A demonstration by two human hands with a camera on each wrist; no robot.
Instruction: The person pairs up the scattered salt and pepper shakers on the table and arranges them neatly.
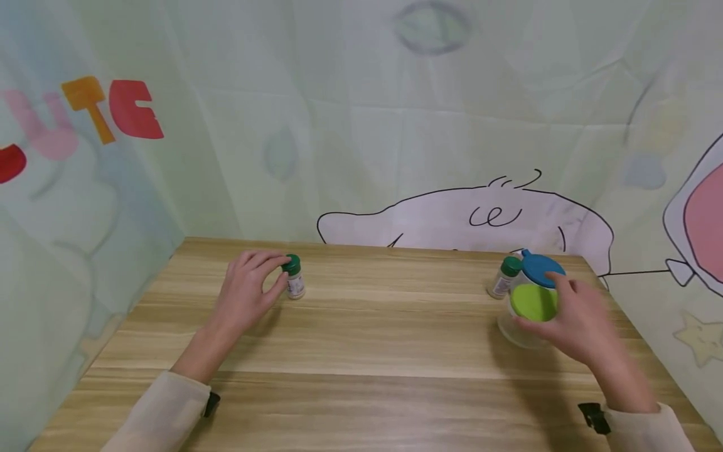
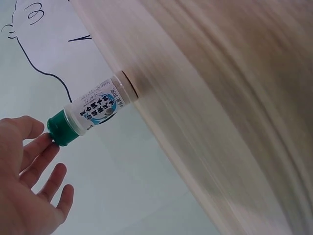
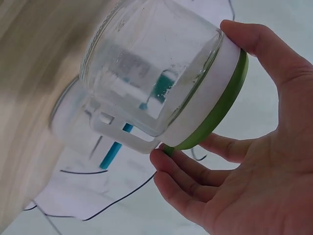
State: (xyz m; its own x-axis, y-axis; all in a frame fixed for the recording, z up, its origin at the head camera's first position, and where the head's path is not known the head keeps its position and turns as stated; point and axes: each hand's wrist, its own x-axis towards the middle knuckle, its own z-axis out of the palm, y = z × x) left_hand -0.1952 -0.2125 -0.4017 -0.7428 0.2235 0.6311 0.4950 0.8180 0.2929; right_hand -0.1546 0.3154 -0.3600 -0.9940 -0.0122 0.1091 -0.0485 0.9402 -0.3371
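At the left, my left hand (image 1: pixel 246 292) pinches the green cap of a small spice bottle (image 1: pixel 295 284), thumb on one side and fingertips on the other. The bottle stands upright on the table, and its white label with blue print shows in the left wrist view. On the right, my right hand (image 1: pixel 583 320) holds a clear glass jar (image 3: pixel 146 58) by its green-topped lid (image 1: pixel 533 303). The thumb presses one side of the lid's white rim and the fingers reach its other side. A white handle (image 3: pixel 122 134) runs along the jar's side.
Behind the held jar stands another jar with a blue lid (image 1: pixel 539 269). A second green-capped spice bottle (image 1: pixel 502 279) is close to its left. The wooden table (image 1: pixel 384 339) ends at a printed cloth backdrop (image 1: pixel 361 125).
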